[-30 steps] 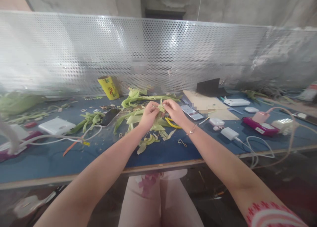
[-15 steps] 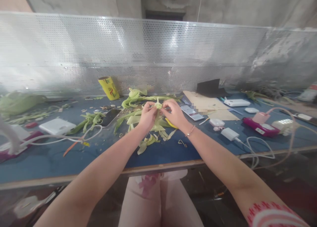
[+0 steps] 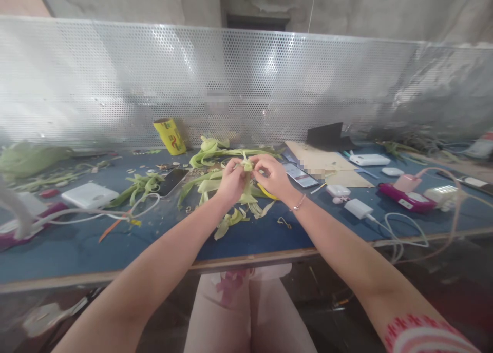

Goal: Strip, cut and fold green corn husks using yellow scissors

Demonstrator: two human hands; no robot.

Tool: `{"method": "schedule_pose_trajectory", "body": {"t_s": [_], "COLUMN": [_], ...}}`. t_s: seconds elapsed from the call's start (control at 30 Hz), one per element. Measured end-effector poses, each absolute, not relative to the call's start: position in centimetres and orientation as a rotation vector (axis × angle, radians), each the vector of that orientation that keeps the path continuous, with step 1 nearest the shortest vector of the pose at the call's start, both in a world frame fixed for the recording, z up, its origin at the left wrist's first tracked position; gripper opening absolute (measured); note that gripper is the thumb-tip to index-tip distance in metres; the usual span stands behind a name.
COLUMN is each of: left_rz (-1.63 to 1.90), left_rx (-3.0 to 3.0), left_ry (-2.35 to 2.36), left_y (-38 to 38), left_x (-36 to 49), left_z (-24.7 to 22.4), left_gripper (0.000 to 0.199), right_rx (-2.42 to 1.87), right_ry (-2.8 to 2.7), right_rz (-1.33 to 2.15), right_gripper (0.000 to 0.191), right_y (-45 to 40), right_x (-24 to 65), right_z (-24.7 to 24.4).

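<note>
My left hand [image 3: 233, 179] and my right hand [image 3: 271, 176] meet over the middle of the table, fingers pinched together. Between them is a pale green bunch of corn husk [image 3: 248, 166], partly hidden by the fingers, with a whitish tip sticking up. Loose husk strips [image 3: 210, 186] lie beneath and to the left of the hands. Nearer the table's front edge are more torn husk pieces [image 3: 231, 222]. Behind the hands rests a larger clump of husk leaves [image 3: 210, 149]. A yellow curved strip [image 3: 267, 192] shows under my right hand.
A yellow cardboard tube [image 3: 170, 136] stands tilted against the perforated metal screen [image 3: 254, 81]. Phones [image 3: 173, 182] lie on both sides of the hands. White chargers [image 3: 358, 208], cables and a magenta power strip [image 3: 404, 196] are at the right. A white box [image 3: 89, 195] sits left.
My fingers have shifted slightly on the husk bunch, and my right hand has moved a little to the right. Its whitish tip now leans differently. Things on the table stay put.
</note>
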State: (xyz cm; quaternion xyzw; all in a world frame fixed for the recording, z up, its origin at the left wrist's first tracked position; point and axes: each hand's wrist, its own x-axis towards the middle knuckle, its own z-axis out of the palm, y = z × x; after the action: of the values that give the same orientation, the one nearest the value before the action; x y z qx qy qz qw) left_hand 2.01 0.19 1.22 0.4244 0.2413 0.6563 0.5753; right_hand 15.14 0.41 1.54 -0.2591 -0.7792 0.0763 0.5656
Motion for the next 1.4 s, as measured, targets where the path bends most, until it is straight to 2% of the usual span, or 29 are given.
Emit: {"method": "schedule_pose_trajectory", "body": {"t_s": [0.17, 0.37, 0.77, 1.0, 1.4], "left_rz": [1.556, 1.554, 1.508, 1.489, 1.621], "left_rx": [1.03, 1.074, 1.066, 1.092, 1.123], "left_ry": [0.576, 0.551, 0.627, 0.616, 0.633], "left_y": [0.56, 0.55, 0.59, 0.77, 0.95], "left_x": [1.9, 1.84, 1.72, 1.83, 2.1], "left_z": [1.03, 1.11, 1.01, 0.67, 0.67], "left_gripper": [0.014, 0.018, 0.022, 0.026, 0.014], "right_rx": [-0.653, -0.682, -0.731, -0.603, -0.664], "right_ry": [-1.811, -1.748, -1.685, -1.718, -1.703], "right_rz": [0.166, 0.249, 0.297, 0.484, 0.515], "right_gripper": [0.012, 0.002, 0.003, 0.004, 0.009], "right_y": [0.53, 0.89, 0.98, 0.18, 0.66], "right_x": [15.01, 14.83, 14.89, 14.94, 14.91], "right_z": [1.53, 1.21, 1.28, 1.53, 1.29]}}
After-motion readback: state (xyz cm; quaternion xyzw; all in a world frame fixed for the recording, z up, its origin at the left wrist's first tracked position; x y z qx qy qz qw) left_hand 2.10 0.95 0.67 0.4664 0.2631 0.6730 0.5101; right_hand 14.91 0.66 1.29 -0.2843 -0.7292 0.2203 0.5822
